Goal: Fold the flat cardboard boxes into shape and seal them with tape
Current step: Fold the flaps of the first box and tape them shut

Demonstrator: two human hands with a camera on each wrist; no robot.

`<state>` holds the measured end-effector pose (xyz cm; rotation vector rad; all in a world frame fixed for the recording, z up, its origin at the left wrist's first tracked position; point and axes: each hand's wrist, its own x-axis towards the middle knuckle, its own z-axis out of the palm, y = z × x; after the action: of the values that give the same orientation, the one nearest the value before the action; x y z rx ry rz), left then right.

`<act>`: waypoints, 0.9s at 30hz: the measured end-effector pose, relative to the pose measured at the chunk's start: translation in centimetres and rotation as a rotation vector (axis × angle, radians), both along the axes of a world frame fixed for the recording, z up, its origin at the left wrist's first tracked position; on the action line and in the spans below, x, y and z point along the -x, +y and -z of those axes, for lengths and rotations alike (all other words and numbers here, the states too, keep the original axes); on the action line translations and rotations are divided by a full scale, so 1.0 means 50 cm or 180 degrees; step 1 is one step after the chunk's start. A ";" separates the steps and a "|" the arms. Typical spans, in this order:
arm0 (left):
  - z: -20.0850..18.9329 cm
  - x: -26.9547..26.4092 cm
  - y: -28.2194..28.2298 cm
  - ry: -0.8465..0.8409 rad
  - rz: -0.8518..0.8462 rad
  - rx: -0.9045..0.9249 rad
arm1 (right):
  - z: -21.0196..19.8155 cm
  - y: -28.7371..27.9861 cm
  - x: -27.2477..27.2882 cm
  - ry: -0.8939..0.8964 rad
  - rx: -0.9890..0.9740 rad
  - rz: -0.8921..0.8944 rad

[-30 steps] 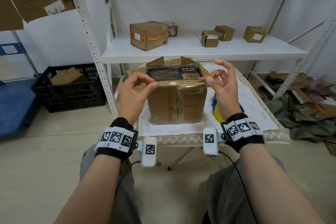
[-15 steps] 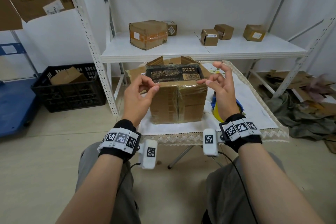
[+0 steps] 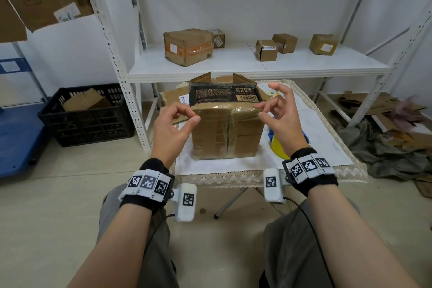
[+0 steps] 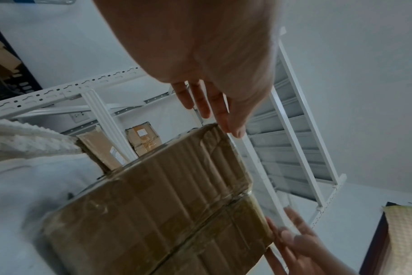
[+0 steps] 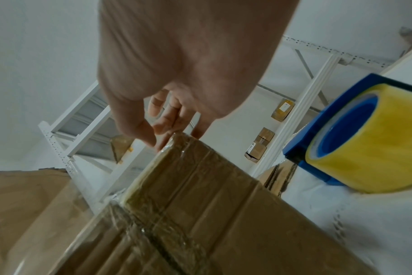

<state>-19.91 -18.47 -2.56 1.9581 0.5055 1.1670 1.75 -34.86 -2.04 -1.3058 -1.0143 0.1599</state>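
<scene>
From my head camera, I am sitting in front of a brown cardboard box (image 3: 228,134) that is standing on the white cloth of a small table (image 3: 322,147), below a white shelf (image 3: 257,66) holding several smaller boxes. The box is looking worn and crinkled, with glossy clear tape running down its front seam and a black printed label lying across its top. My left hand (image 3: 174,127) and right hand (image 3: 279,116) are hovering at its upper front corners, each with thumb and forefinger curled toward each other; I cannot tell whether they are pinching tape. From my left wrist, the fingers (image 4: 214,104) are pointing at the box's taped corner (image 4: 223,137), seemingly just off it. From my right wrist, thumb and fingertips (image 5: 153,137) are meeting right at the other corner (image 5: 176,141), and a yellow tape roll on a blue dispenser (image 5: 365,141) is lying beside the box.
</scene>
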 end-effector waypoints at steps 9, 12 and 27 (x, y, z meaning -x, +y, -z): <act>0.007 -0.021 0.000 -0.0097 -0.0326 -0.0014 | 0.002 -0.001 -0.002 -0.0071 -0.0027 -0.0028; 0.007 -0.024 0.005 -0.0080 -0.0401 -0.0058 | -0.002 -0.001 -0.003 -0.0088 0.0017 -0.0011; 0.012 -0.035 0.007 -0.0033 -0.0716 -0.0352 | -0.013 0.004 -0.009 -0.0114 0.0102 0.0145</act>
<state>-18.17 -18.12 -3.15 2.0269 0.6826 1.3699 2.19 -34.68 -1.41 -1.3639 -1.0151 0.1190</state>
